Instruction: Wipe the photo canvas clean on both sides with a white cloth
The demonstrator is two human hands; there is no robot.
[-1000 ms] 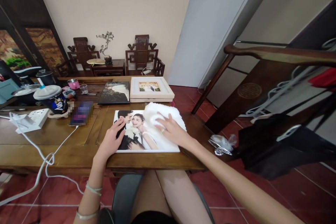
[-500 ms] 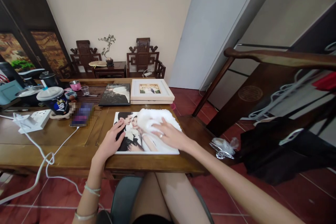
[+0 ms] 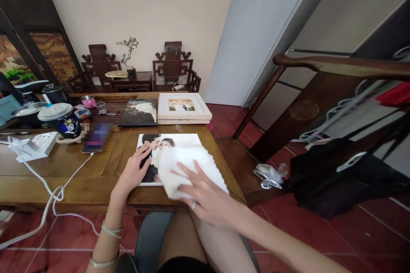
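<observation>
On the wooden table lies a photo album (image 3: 188, 139) with a couple's picture on its white-edged cover. My left hand (image 3: 136, 168) rests flat on the album's left side, fingers stretched out and holding nothing. A fluffy white cloth (image 3: 182, 160) covers the album's right part and hangs over its near edge. My right hand (image 3: 205, 194) has hold of this cloth, its fingers spread over the top and pressing down near the table's front edge. The thumb side is partly hidden.
Behind the album are a dark photo album (image 3: 137, 113) and a white box (image 3: 185, 119) with a framed picture. To the left stand a lidded cup (image 3: 65, 123), a phone (image 3: 96, 138) and a power strip (image 3: 38, 145) with white cables. A wooden chair (image 3: 301, 106) is at the right.
My right hand has drawn the cloth toward me, from the album's upper right down to its near edge. My left hand stays on the album.
</observation>
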